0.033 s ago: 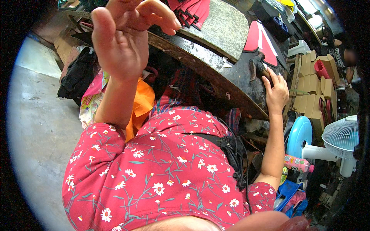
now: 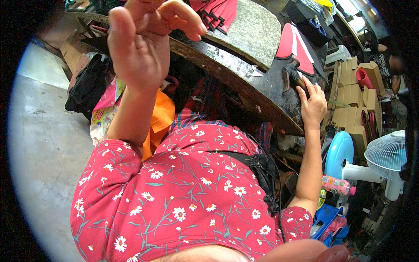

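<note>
Raised in front of me at the upper left, my left hand (image 2: 142, 54) has its palm turned toward me. Its thumb is apart and its fingers are loosely bent, with nothing in them; some fingertips are cut off by the top edge. On the dark worktable (image 2: 273, 94), my right hand (image 2: 313, 107) lies with thumb and fingers around the handle of a hammer (image 2: 288, 75). The hammer's dark head rests on the table, while most of the handle is hidden under the hand. Just beyond it is a red, white and black flat piece (image 2: 301, 52).
A grey stone slab (image 2: 253, 32) bears a bundle of red strips with black ends (image 2: 218, 15). Cardboard boxes (image 2: 349, 94), a blue-and-white fan (image 2: 386, 153) and a pink bottle (image 2: 338, 185) stand at right. Bags (image 2: 89, 83) lie at left. Another person (image 2: 388, 65) is at far right.
My left hand has shifted slightly to the right, still raised. My right hand and the hammer have stayed in place.
</note>
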A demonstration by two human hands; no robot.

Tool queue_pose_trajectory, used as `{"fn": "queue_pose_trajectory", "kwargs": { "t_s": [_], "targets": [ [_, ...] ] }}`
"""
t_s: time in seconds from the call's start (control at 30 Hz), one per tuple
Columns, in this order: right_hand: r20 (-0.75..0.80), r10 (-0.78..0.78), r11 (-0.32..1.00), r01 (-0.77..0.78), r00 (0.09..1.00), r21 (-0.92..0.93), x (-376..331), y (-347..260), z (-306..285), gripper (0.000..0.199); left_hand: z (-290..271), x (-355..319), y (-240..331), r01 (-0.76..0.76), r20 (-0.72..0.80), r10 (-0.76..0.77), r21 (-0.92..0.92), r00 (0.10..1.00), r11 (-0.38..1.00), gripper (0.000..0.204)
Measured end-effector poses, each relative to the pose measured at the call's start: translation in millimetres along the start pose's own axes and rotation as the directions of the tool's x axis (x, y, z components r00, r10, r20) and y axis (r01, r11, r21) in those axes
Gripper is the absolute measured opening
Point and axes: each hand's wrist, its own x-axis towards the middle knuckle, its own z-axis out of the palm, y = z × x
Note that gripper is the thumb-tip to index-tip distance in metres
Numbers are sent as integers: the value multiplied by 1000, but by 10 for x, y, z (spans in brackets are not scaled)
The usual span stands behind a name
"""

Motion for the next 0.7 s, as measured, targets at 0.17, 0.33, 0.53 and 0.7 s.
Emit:
{"fn": "queue_pose_trajectory", "kwargs": {
  "t_s": [0.17,0.33,0.53,0.7],
  "targets": [
    [-11,-7,1000,7,1000,6,0,-5,-4,38,225,-80,-74,170,59,-170,15,984,985,66],
    [-18,-7,1000,7,1000,8,4,1,2,37,380,-163,-347,237,204,-343,414,917,879,16],
    [-30,-23,999,22,999,-26,-3,44,37,36,369,-427,-1153,-245,440,-228,781,869,575,24],
    [-13,-7,1000,7,1000,-27,-8,99,98,35,353,-704,-1448,-276,461,-270,809,845,519,32]
  ]
}}
